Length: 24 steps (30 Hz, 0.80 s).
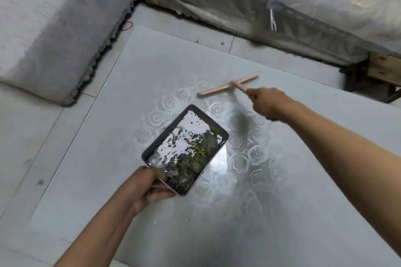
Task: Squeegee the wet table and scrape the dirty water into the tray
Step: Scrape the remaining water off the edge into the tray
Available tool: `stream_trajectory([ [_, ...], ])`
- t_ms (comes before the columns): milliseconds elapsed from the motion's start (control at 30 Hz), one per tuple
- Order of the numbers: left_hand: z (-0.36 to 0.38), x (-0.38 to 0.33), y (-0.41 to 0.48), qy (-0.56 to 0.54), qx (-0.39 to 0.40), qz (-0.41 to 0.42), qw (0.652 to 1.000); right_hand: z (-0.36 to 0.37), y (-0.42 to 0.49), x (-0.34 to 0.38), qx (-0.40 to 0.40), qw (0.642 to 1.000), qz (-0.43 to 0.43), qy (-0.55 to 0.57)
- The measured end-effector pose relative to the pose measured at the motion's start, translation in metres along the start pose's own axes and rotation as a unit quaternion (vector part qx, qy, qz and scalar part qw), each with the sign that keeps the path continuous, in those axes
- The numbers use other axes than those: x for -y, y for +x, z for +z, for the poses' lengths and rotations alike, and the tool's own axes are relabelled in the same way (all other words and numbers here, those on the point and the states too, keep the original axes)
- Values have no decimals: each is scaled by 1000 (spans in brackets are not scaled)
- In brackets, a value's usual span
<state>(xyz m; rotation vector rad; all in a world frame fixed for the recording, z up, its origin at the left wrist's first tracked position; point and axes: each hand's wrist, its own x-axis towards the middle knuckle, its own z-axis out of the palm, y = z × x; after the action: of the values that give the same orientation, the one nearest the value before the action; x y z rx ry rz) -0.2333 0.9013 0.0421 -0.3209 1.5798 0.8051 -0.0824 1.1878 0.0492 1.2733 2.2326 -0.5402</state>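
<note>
**A:** Where is the tray?

**B:** The left hand (149,186) grips its near corner, thumb on top and fingers curled beneath. The tray (169,130) is over the middle of the table (303,180), with dirty water and green bits in it.

**A:** And the squeegee?

**B:** The squeegee (230,86) is farther right, its blade low over the glass. The right hand (268,102) is wrapped round the handle.

**A:** What makes a good stroke?

**B:** I'd set the blade flat, pull steadily toward the tray, and keep the tray's lip down on the glass.

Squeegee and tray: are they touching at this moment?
Apart. The head view shows bare table between the squeegee, held by the right hand, and the tray, gripped by the left hand.
</note>
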Motion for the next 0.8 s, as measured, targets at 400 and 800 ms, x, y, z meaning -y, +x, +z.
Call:
stream_trajectory([
  [400, 15, 2, -11, 22, -5, -5, 1000, 22, -85, -94, -15, 1000, 21, -6],
  [800, 45, 22, -25, -4, 13, -18, 1000, 107, -203, -112, 84, 996, 35, 22],
])
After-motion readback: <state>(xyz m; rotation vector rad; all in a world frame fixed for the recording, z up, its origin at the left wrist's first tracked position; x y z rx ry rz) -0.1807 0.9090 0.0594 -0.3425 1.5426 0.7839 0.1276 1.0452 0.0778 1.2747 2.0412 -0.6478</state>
